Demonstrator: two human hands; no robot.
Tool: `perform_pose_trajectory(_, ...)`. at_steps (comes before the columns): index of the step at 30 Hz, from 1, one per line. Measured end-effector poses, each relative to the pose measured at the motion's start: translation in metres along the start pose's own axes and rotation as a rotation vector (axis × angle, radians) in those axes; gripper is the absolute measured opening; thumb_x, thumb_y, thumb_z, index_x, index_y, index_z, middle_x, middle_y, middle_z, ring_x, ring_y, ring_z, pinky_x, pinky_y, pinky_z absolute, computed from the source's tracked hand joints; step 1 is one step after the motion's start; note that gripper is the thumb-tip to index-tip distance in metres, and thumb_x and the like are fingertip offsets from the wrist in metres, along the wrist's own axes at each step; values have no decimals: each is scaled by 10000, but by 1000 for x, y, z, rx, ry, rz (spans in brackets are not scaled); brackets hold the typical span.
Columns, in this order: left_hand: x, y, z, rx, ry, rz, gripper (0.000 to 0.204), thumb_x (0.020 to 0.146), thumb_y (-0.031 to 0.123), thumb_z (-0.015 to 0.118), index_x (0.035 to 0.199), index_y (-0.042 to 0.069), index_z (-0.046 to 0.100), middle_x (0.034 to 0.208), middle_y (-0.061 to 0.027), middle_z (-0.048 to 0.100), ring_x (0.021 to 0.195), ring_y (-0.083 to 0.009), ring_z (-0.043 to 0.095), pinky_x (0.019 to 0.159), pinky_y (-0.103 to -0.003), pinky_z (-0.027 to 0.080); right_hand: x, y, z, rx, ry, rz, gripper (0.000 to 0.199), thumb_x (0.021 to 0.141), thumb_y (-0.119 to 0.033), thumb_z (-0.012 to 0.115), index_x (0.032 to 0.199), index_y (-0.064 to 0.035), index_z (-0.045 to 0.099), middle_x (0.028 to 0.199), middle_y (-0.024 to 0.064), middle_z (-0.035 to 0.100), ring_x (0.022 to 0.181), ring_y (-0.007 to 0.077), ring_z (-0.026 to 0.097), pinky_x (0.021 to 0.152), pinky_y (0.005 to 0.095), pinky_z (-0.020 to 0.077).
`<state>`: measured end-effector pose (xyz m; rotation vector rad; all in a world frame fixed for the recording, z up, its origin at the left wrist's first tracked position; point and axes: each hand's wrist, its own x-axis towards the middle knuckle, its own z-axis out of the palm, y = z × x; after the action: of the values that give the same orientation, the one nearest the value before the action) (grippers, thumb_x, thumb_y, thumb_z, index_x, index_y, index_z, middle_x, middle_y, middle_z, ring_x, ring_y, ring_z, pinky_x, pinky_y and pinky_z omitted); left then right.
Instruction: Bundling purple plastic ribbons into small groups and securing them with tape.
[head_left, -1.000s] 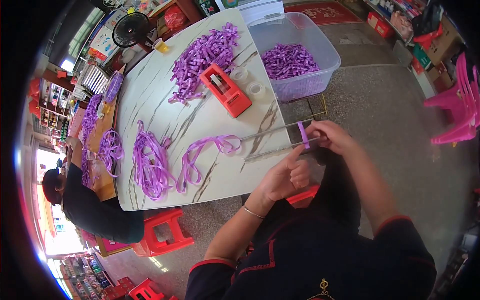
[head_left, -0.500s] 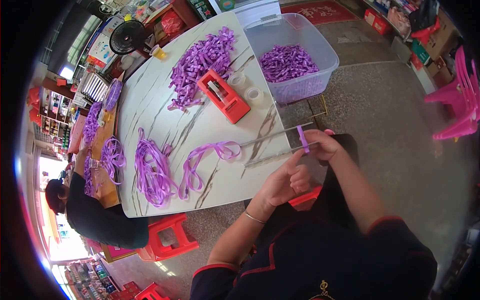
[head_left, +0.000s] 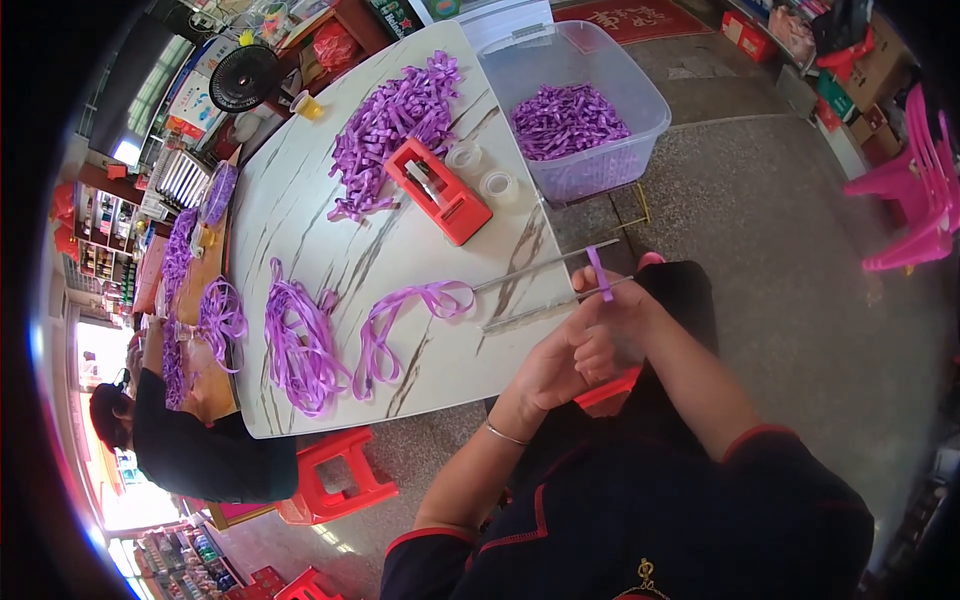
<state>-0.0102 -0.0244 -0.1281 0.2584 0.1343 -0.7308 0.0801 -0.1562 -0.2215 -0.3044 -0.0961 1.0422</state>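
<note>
A co-worker (head_left: 205, 440) sits at far left. On the table (head_left: 290, 200) lies a ribbon bundle (head_left: 300, 345); right of it, a loose ribbon (head_left: 372, 345) runs to the left ends of two thin rods (head_left: 530, 270). Farther back are a ribbon pile (head_left: 395, 130) and a red dispenser (head_left: 438, 192). The left hand (head_left: 568, 360) has its fingers curled, reaching to the near end of a purple band (head_left: 599, 272) across the rods' right part. The right hand (head_left: 640, 315) is bent beside it; I cannot tell either grip.
</note>
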Motion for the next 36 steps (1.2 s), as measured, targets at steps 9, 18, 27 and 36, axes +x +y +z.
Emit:
perform_pose_trajectory(9, -1, 0, -5, 25, -56, 14, 461, 834, 80, 390, 1283, 185, 369, 598, 30, 309, 553, -79, 311, 555, -225, 290, -35, -35, 55, -880, 755, -172, 324, 870, -357, 483, 823, -64, 613, 671, -45, 500, 575, 84, 445, 512, 238, 341)
perform_pose_trajectory(18, -1, 0, -1, 23, -15, 9, 439, 834, 76, 393, 1258, 188, 375, 597, 31, 308, 550, -79, 309, 554, -230, 285, -27, -32, 97, -1695, 954, -243, 314, 714, -365, 669, 701, -60, 595, 606, -8, 515, 533, 129, 498, 493, 278, 381)
perform_pose_trajectory(27, 0, -1, -2, 27, -39, 14, 475, 836, 79, 387, 1297, 182, 340, 590, 31, 307, 546, -81, 313, 551, -227, 289, -20, -36, -11, -424, 408, 45, 189, 799, -304, 625, 911, -152, 614, 705, -71, 546, 572, 53, 471, 537, 215, 367)
perform_pose_trajectory(36, -1, 0, 0, 34, -2, 6, 478, 836, 97, 400, 1303, 175, 330, 581, 31, 300, 549, -80, 313, 547, -224, 290, -24, -45, 37, -555, 336, 15, 313, 823, -335, 588, 1018, -90, 584, 929, -1, 607, 776, 81, 561, 647, 228, 434)
